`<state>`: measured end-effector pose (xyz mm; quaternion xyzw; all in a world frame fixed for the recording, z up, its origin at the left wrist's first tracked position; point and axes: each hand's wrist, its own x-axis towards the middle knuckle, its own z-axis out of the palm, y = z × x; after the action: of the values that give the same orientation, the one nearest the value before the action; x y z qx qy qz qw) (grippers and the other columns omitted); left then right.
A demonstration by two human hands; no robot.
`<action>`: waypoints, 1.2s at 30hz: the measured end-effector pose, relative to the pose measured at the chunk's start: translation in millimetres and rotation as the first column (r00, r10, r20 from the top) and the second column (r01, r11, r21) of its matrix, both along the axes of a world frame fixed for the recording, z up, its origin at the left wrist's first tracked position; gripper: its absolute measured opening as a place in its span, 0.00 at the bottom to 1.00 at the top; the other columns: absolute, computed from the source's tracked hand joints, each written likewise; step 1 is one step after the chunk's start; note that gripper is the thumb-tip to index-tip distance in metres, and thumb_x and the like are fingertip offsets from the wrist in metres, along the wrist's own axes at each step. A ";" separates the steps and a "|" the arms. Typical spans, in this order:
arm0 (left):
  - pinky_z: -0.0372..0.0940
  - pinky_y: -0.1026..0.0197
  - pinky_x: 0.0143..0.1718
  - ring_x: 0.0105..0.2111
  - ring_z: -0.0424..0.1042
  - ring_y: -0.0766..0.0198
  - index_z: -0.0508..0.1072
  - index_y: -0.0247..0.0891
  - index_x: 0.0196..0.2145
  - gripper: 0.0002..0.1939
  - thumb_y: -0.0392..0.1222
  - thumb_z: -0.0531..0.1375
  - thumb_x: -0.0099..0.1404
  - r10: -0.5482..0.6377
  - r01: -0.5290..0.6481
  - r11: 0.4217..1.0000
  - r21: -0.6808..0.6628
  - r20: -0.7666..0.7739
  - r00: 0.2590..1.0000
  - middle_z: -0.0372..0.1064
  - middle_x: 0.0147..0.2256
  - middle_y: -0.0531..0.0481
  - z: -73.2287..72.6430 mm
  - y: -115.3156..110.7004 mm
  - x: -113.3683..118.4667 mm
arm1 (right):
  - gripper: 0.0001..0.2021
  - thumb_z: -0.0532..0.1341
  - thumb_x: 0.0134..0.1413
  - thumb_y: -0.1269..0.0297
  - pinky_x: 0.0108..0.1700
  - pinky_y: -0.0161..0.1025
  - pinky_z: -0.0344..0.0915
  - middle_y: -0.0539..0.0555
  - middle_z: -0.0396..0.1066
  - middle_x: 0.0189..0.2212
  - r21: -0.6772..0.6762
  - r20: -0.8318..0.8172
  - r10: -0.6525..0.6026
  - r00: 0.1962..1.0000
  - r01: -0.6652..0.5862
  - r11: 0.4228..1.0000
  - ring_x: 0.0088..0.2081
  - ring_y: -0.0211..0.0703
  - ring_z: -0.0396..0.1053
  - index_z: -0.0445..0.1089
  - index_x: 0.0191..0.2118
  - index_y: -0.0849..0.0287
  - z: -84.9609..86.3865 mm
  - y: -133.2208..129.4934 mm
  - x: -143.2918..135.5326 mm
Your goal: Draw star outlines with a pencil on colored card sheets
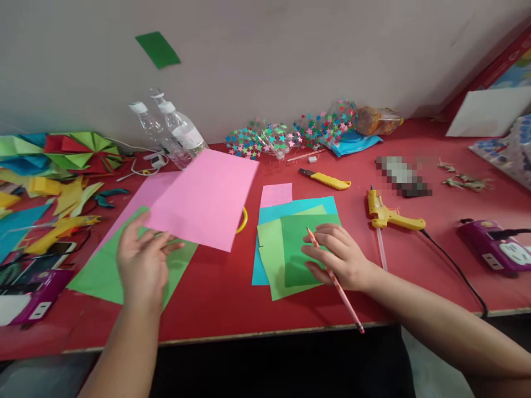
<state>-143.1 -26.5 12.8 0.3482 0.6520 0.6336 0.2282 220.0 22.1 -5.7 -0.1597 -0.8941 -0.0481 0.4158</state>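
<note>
Left hand [145, 262]: pinching pink sheet [203, 199] by near corner, above counter [215, 309] | Right hand [344, 257]: grasping pencil [344, 298] over dark green sheet [298, 249] | Risk: one-corner grip may crease pink sheet; lowered pencil tip could mark paper.

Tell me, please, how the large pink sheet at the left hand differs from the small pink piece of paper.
The large pink sheet is raised and tilted above the table, while the small pink piece lies low on it. The large pink sheet is at the left hand; the small pink piece is away from both hands, against the blue sheet. Both are pink and have straight edges.
</note>
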 end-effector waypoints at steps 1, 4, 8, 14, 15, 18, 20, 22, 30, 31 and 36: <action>0.74 0.62 0.28 0.26 0.68 0.69 0.71 0.51 0.43 0.18 0.42 0.66 0.54 0.054 -0.059 0.997 -0.046 -0.112 0.992 0.61 0.23 0.62 -2.9 -6.3 -13.4 | 0.10 0.61 0.55 0.70 0.43 0.48 0.72 0.58 0.73 0.37 -0.014 0.017 -0.005 1.000 0.006 1.000 0.40 0.49 0.70 0.67 0.44 0.59 -1.7 1.0 -0.9; 0.75 0.56 0.32 0.22 0.68 0.68 0.69 0.46 0.38 0.16 0.48 0.66 0.53 0.106 -0.141 0.980 -0.144 -0.223 0.969 0.61 0.21 0.64 -14.3 -24.7 -45.4 | 0.09 0.60 0.56 0.72 0.42 0.46 0.71 0.57 0.72 0.35 -0.059 0.052 -0.012 0.999 0.015 0.998 0.41 0.49 0.69 0.67 0.44 0.58 -6.4 3.6 -3.8; 0.68 0.58 0.22 0.17 0.69 0.63 0.67 0.41 0.46 0.19 0.50 0.61 0.58 0.038 -0.205 0.911 -0.357 -0.422 0.906 0.65 0.18 0.63 -18.9 -44.9 -69.5 | 0.09 0.59 0.57 0.74 0.41 0.46 0.70 0.58 0.72 0.35 -0.119 0.069 -0.018 0.997 0.026 0.993 0.40 0.49 0.70 0.66 0.43 0.58 -12.6 9.6 -6.0; 0.65 0.62 0.27 0.21 0.70 0.64 0.70 0.38 0.51 0.19 0.45 0.55 0.64 -0.211 -0.162 0.876 -0.455 -0.662 0.719 0.71 0.23 0.58 -9.1 -43.8 -46.3 | 0.13 0.60 0.59 0.67 0.51 0.53 0.69 0.63 0.73 0.49 -0.324 0.214 -0.085 0.973 0.152 0.934 0.52 0.56 0.69 0.65 0.49 0.59 -26.2 19.7 -6.5; 0.67 0.61 0.32 0.26 0.73 0.64 0.72 0.39 0.50 0.18 0.45 0.57 0.64 -0.291 -0.086 0.879 -0.469 -0.670 0.683 0.74 0.28 0.56 -9.2 -38.9 -31.5 | 0.15 0.61 0.59 0.64 0.53 0.55 0.67 0.65 0.72 0.52 -0.345 0.241 -0.100 0.965 0.181 0.921 0.55 0.58 0.67 0.64 0.51 0.60 -28.0 20.5 -6.5; 0.68 0.63 0.43 0.40 0.75 0.64 0.73 0.44 0.50 0.16 0.48 0.56 0.67 -0.536 0.215 0.835 -0.506 -0.665 0.520 0.76 0.44 0.53 -13.2 -17.6 24.5 | 0.21 0.63 0.58 0.56 0.56 0.60 0.65 0.66 0.69 0.54 -0.389 0.309 -0.158 0.938 0.276 0.879 0.59 0.62 0.64 0.63 0.54 0.60 -31.2 22.1 -5.8; 0.67 0.59 0.50 0.49 0.72 0.61 0.71 0.39 0.53 0.17 0.45 0.51 0.72 -0.684 0.477 0.680 -0.556 -0.715 0.142 0.72 0.51 0.45 -18.7 1.4 60.2 | 0.23 0.63 0.58 0.54 0.56 0.61 0.64 0.66 0.69 0.54 -0.414 0.338 -0.170 0.926 0.308 0.856 0.59 0.63 0.63 0.63 0.54 0.60 -32.0 23.4 -4.7; 0.62 0.52 0.57 0.58 0.65 0.52 0.69 0.34 0.55 0.20 0.48 0.56 0.70 -0.651 0.546 0.578 -0.606 -0.746 -0.139 0.65 0.59 0.39 -26.4 21.9 85.8 | 0.23 0.63 0.57 0.54 0.57 0.60 0.63 0.67 0.69 0.55 -0.431 0.360 -0.141 0.922 0.299 0.851 0.59 0.62 0.63 0.63 0.54 0.60 -32.7 25.0 -3.1; 0.60 0.42 0.58 0.59 0.61 0.41 0.66 0.29 0.59 0.34 0.60 0.55 0.67 -0.442 0.582 0.669 -0.463 -0.877 -0.190 0.59 0.61 0.30 -59.2 50.7 98.7 | 0.22 0.62 0.57 0.61 0.65 0.61 0.54 0.64 0.62 0.62 -0.469 0.410 0.054 0.910 0.160 0.868 0.65 0.58 0.57 0.61 0.57 0.59 -32.9 28.0 -0.5; 0.61 0.42 0.57 0.58 0.63 0.42 0.68 0.30 0.57 0.30 0.58 0.55 0.68 -0.410 0.596 0.675 -0.434 -0.893 -0.186 0.61 0.59 0.31 -60.1 47.3 99.4 | 0.23 0.62 0.57 0.62 0.65 0.61 0.54 0.64 0.63 0.62 -0.473 0.411 0.063 0.910 0.153 0.868 0.65 0.58 0.57 0.61 0.57 0.60 -32.1 28.2 -1.0; 0.67 0.48 0.50 0.50 0.70 0.47 0.71 0.28 0.54 0.17 0.37 0.53 0.71 -0.333 0.567 0.695 -0.443 -0.896 -0.293 0.69 0.51 0.33 -54.6 25.7 114.5 | 0.21 0.62 0.58 0.60 0.60 0.57 0.60 0.64 0.67 0.58 -0.453 0.388 0.045 0.920 0.148 0.879 0.62 0.57 0.62 0.64 0.55 0.59 -30.6 29.1 -3.1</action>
<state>-28.6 -0.8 -41.8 0.9212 0.3600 0.0935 -0.1138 216.9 51.2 -36.2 -0.2680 -0.9380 0.1302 0.1775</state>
